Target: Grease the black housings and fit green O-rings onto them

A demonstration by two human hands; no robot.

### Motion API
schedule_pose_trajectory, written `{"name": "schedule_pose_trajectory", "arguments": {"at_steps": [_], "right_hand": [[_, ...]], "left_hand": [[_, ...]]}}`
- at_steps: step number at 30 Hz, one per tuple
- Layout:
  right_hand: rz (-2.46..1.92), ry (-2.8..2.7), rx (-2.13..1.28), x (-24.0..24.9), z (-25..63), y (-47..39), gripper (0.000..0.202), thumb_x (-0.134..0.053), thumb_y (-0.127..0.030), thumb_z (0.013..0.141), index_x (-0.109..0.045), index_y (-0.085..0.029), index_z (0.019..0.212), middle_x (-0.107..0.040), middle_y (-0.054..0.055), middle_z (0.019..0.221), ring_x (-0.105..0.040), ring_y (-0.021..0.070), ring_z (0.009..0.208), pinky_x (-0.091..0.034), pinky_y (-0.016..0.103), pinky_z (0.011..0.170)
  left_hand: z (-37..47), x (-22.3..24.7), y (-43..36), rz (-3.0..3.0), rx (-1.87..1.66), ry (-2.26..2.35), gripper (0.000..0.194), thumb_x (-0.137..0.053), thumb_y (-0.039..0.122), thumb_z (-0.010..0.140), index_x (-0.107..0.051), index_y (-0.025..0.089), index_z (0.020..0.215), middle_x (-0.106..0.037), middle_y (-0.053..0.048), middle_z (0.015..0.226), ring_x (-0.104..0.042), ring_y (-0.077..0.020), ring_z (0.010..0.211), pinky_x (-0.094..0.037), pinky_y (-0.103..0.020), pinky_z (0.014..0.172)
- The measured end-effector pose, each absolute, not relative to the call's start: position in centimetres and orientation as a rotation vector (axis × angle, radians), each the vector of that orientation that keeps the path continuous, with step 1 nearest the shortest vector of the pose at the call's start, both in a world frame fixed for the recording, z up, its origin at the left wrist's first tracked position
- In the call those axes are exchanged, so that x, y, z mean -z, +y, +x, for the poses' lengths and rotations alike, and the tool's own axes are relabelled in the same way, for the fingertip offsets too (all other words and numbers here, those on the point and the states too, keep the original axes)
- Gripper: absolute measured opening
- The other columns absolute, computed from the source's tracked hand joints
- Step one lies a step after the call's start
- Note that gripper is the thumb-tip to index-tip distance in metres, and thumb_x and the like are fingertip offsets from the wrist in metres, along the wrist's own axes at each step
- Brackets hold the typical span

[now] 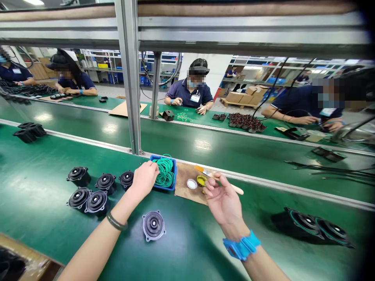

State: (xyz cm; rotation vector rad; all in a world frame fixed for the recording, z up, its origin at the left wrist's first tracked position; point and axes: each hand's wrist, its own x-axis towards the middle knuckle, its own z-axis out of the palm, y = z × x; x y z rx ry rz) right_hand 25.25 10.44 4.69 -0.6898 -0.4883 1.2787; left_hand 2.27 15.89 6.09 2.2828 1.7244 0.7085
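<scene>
Two bare hands work over a green surface (pixel 187 249). Left hand (pixel 145 176): fingers bunched and bent down at the left rim of a blue bin (pixel 175 173), fingertips at the green rings (pixel 165 171) heaped inside; whether a ring is pinched cannot be made out. Right hand (pixel 224 201): palm turned up, fingers curled round the wooden handle of a brush (pixel 211 175), bristles pointing up and left, toward the surface's far edge. Dark bracelet (pixel 116 221) on left wrist, blue strap (pixel 242 245) on right.

Bin stands close to the far edge. Just to its right, a brown board (pixel 184 191) carries a white disc (pixel 191 184) and a yellow-rimmed pot (pixel 201 180), side by side; pot partly hidden by the right hand.

One black housing (pixel 154 225) sits upright between the forearms, nearer the near edge than the bin. Five similar housings (pixel 97 203) are grouped left of the left hand, one partly covered by it. Toward the right end, two housings with rings (pixel 307 222) stand touching, a green ring around each top. More black parts (pixel 29 132) lie near the far edge, toward the left end.

Beyond the metal rail (pixel 249 183), a co-worker (pixel 189 93) sits opposite, loose green loops (pixel 184 116) near their hands
</scene>
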Motion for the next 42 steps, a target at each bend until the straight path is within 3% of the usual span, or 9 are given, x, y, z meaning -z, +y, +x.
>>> {"name": "schedule_pose_trajectory", "arguments": {"at_steps": [4,10,16,19,21,23,30,36,42], "right_hand": [[-0.718,-0.444,-1.257,-4.7,26.1,9.8,0.032,-0.087,-0.033,0.063,-0.062,-0.020,0.079,-0.053,-0.006,0.060,-0.048,0.0066,0.051,-0.041,0.013,0.041],[-0.765,-0.592,-1.255,-4.4,24.8,7.6,0.029,-0.083,-0.042,0.072,-0.064,-0.022,0.080,-0.057,-0.004,0.058,-0.051,0.0089,0.051,-0.043,0.014,0.043],[-0.781,-1.070,-1.171,-2.8,21.7,4.9,0.023,-0.055,-0.045,0.098,-0.064,-0.025,0.089,-0.070,0.001,0.069,-0.061,0.0131,0.061,-0.051,0.020,0.055],[-0.852,-1.460,-1.051,-2.0,20.8,3.9,0.021,-0.046,-0.037,0.103,-0.063,-0.025,0.097,-0.074,0.004,0.089,-0.067,0.0163,0.080,-0.055,0.026,0.073],[-0.857,-1.714,-0.933,-1.5,20.5,3.5,0.016,-0.046,-0.030,0.103,-0.061,-0.026,0.101,-0.073,0.005,0.100,-0.068,0.0185,0.092,-0.054,0.030,0.082],[-0.815,-1.889,-0.801,-1.1,20.3,3.4,0.010,-0.050,-0.026,0.100,-0.060,-0.026,0.103,-0.072,0.006,0.106,-0.067,0.0204,0.097,-0.053,0.032,0.085],[-0.655,-2.104,-0.439,-0.1,19.6,3.7,0.022,-0.071,-0.027,0.089,-0.058,-0.024,0.106,-0.074,0.009,0.105,-0.070,0.0248,0.091,-0.050,0.043,0.089],[-0.683,-2.061,-0.481,-0.1,19.4,4.2,0.025,-0.075,-0.030,0.085,-0.058,-0.025,0.102,-0.074,0.008,0.102,-0.071,0.0239,0.087,-0.050,0.042,0.088],[-0.741,-2.029,-0.510,0.1,19.2,4.1,0.028,-0.076,-0.034,0.084,-0.056,-0.025,0.102,-0.073,0.008,0.103,-0.070,0.0247,0.089,-0.050,0.045,0.089]], "left_hand": [[0.3,-7.9,12.9,2.173,-0.830,1.697,0.014,-0.051,0.020,0.095,-0.065,0.019,0.092,-0.072,-0.003,0.088,-0.069,-0.0159,0.081,-0.053,-0.026,0.078],[-1.4,-7.6,6.4,2.036,-0.632,1.516,0.013,-0.064,0.015,0.082,-0.072,0.021,0.072,-0.072,0.005,0.064,-0.069,-0.0116,0.059,-0.049,-0.017,0.055],[-2.4,-4.8,3.5,2.247,-0.701,1.572,0.023,-0.053,0.025,0.095,-0.075,0.021,0.093,-0.074,-0.003,0.082,-0.070,-0.0172,0.070,-0.055,-0.027,0.066],[-3.2,-3.8,2.9,2.418,-0.899,1.380,0.034,-0.055,0.047,0.094,-0.069,0.020,0.111,-0.074,-0.008,0.104,-0.071,-0.0218,0.094,-0.058,-0.031,0.080],[-3.5,-3.0,2.7,2.548,-0.943,1.243,0.057,-0.062,0.062,0.082,-0.063,0.020,0.121,-0.072,-0.012,0.116,-0.068,-0.0271,0.108,-0.058,-0.039,0.089],[-3.8,-2.3,2.6,2.632,-0.966,1.191,0.067,-0.065,0.065,0.076,-0.058,0.019,0.125,-0.071,-0.013,0.120,-0.066,-0.0302,0.113,-0.057,-0.045,0.094],[-3.9,-0.8,2.5,2.640,-1.091,1.172,0.043,-0.065,0.051,0.086,-0.058,0.017,0.111,-0.074,-0.015,0.111,-0.069,-0.0285,0.111,-0.059,-0.042,0.092],[-4.0,-1.0,3.5,2.553,-0.912,1.058,0.076,-0.068,0.063,0.076,-0.048,0.017,0.133,-0.066,-0.018,0.127,-0.064,-0.0291,0.119,-0.057,-0.041,0.098],[-4.1,-1.3,4.2,2.473,-0.965,1.068,0.064,-0.074,0.062,0.072,-0.058,0.019,0.116,-0.071,-0.014,0.110,-0.070,-0.0262,0.103,-0.061,-0.036,0.087]]}}
